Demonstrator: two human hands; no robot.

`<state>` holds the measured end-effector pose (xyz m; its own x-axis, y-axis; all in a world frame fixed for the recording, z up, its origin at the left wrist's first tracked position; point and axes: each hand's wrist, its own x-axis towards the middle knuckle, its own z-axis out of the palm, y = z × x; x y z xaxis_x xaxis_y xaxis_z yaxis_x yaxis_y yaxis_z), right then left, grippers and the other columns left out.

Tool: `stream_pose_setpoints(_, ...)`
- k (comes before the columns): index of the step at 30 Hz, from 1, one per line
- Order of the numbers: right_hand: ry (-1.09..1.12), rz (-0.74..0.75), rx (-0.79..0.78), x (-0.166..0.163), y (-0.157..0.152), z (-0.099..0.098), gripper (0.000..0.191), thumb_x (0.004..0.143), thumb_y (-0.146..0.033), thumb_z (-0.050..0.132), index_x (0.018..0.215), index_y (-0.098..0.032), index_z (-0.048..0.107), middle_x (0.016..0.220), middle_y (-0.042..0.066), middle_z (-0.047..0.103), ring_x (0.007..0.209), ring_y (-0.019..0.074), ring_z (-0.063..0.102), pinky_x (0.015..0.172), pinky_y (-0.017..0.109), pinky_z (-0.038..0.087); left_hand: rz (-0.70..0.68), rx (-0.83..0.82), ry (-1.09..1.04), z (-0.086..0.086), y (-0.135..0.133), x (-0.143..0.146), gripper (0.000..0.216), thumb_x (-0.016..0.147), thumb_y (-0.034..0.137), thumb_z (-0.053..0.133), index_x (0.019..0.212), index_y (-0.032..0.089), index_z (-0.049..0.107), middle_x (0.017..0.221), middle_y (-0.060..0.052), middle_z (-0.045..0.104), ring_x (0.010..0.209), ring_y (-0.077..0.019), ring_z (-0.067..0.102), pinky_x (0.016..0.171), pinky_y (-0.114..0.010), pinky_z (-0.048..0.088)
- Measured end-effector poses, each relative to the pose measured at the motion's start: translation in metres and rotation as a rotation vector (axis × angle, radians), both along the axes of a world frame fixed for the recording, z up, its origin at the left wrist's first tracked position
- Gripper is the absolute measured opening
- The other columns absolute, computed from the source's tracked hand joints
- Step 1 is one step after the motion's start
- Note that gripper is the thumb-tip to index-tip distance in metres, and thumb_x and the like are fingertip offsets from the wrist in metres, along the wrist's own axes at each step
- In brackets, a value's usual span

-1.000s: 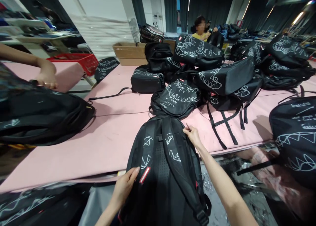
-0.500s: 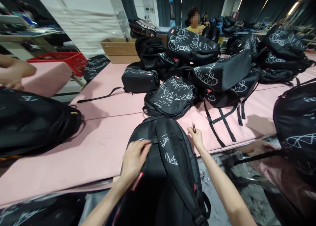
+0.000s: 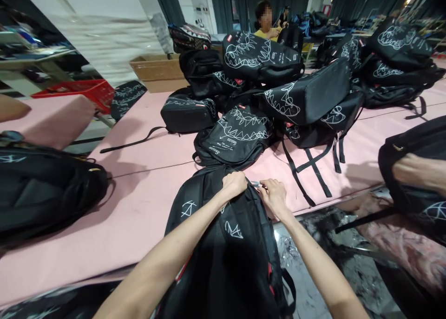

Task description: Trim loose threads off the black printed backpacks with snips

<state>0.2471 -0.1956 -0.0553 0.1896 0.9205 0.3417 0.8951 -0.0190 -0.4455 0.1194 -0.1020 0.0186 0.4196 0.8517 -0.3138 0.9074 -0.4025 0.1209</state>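
A black backpack (image 3: pixel 209 244) with white scribbled lettering on its shoulder straps stands in front of me, strap side toward me, its top against the table edge. My left hand (image 3: pixel 235 184) is closed at the upper right of the backpack, gripping its fabric near the strap; the fingertips are hidden. Just right of it, my right hand (image 3: pixel 274 196) is closed around small thread snips (image 3: pixel 256 184). Their silver blades point left at the backpack's upper side seam. Whether the blades touch a thread is too small to tell.
Beyond lies a printed black backpack (image 3: pixel 237 135) on the pink tabletop (image 3: pixel 139 189), with a pile of backpacks (image 3: pixel 265 56) behind. Another backpack (image 3: pixel 49 189) is at left. At right, another person's hand (image 3: pixel 414 170) touches a backpack. A cardboard box (image 3: pixel 153 73) and red crate (image 3: pixel 87 94) stand farther back.
My left hand has moved right and up across the backpack, closing on its upper right. My right hand has turned the snips left against the bag. At right, a person's hand has appeared.
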Motion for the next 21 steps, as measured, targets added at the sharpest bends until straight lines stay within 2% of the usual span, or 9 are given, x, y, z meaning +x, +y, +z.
stream_pose_setpoints(7, -0.219, 0.119, 0.02, -0.002, 0.008, 0.015, 0.013, 0.086, -0.025, 0.054, 0.093, -0.02, 0.064, 0.083, 0.005, 0.065, 0.08, 0.0192, 0.051, 0.072, 0.034, 0.024, -0.002, -0.018, 0.002, -0.002, -0.001, -0.002, 0.032, 0.082, 0.024, 0.039, 0.089, 0.015, 0.068, 0.098, -0.016, 0.068, 0.096, -0.0288, 0.063, 0.075, -0.035, 0.048)
stream_pose_setpoints(13, -0.395, 0.195, 0.01, -0.004, 0.015, 0.026, 0.017, 0.089, -0.016, 0.046, 0.089, -0.016, 0.063, 0.083, 0.007, 0.063, 0.076, 0.019, 0.047, 0.069, 0.034, 0.023, 0.005, 0.021, -0.011, -0.004, -0.005, -0.004, 0.032, 0.084, 0.025, 0.037, 0.092, 0.015, 0.066, 0.097, -0.016, 0.068, 0.093, -0.0273, 0.064, 0.075, -0.034, 0.047)
stream_pose_setpoints(21, -0.4, 0.187, -0.018, -0.001, 0.014, 0.03, 0.015, 0.087, -0.017, 0.047, 0.086, -0.016, 0.062, 0.082, 0.007, 0.063, 0.076, 0.0197, 0.048, 0.07, 0.035, 0.023, 0.017, 0.044, -0.027, -0.005, -0.007, -0.006, 0.031, 0.084, 0.027, 0.038, 0.09, 0.015, 0.066, 0.093, -0.014, 0.068, 0.089, -0.0258, 0.065, 0.074, -0.032, 0.047)
